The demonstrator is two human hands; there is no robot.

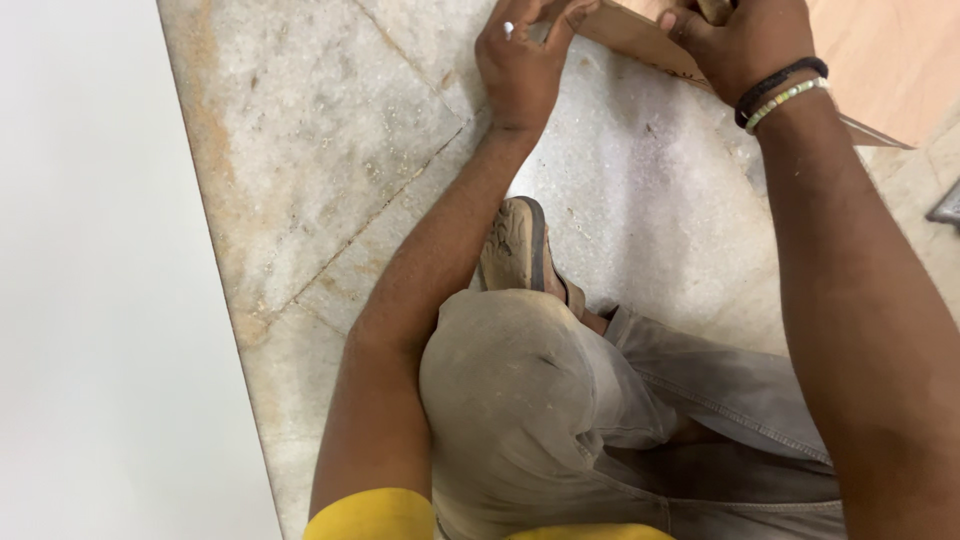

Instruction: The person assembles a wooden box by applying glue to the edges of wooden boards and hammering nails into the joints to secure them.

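My left hand (522,62) rests on the near corner of a flat wooden board (880,60) that lies on the marble floor at the top of the view; its fingers pinch the board's edge and a small white thing shows between them. My right hand (745,40), with dark and green bead bracelets at the wrist, presses down on the board's near edge and seems to grip a small brown thing that is cut off by the frame. I squat with my knee in grey trousers (520,400) between my arms.
A worn sandal (515,245) on my foot sits on the pale marble floor (320,150). A white wall (100,300) runs along the left. A grey metal thing (948,208) peeks in at the right edge.
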